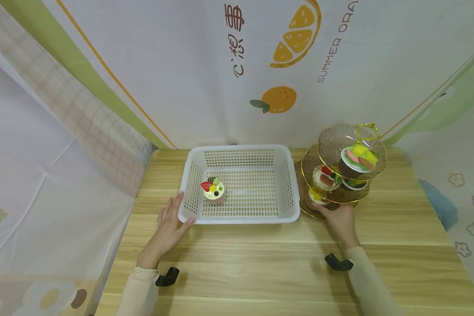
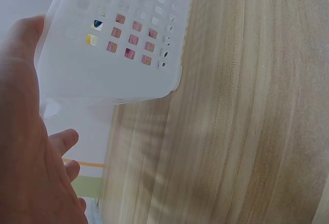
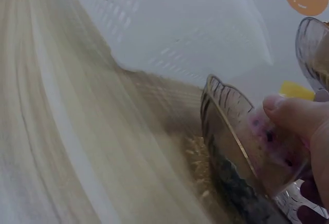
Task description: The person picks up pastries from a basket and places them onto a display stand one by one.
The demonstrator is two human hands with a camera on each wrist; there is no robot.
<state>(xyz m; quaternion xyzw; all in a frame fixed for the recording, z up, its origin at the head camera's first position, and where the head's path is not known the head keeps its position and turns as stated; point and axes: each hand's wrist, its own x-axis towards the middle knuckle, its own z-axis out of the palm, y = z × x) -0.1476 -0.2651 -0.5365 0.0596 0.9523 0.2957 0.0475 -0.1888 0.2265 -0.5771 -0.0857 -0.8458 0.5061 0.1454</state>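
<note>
A white perforated plastic basket [image 1: 238,220] stands on the wooden table, holding one toy cupcake [image 1: 214,192] topped with cream and fruit. At the basket's front left corner my left hand [image 1: 170,226] rests with its thumb on the front rim and its fingers loosely extended along the left side. My right hand [image 1: 339,220] reaches into the bottom tier of a clear, gold-rimmed three-tier stand [image 1: 332,199]. Its thumb and fingers pinch a pinkish cupcake [image 3: 272,147] with a yellow piece on top, seen within the plate's rim in the right wrist view. The hand partly hides that cupcake.
On the stand's top tier sits a dark-cupped cupcake [image 1: 357,160] with yellow and pink topping. The middle tier bears a fruit tart [image 1: 324,177] and another dark-cupped cake [image 1: 354,183]. A printed white curtain [image 1: 205,87] hangs behind the table [image 1: 253,272].
</note>
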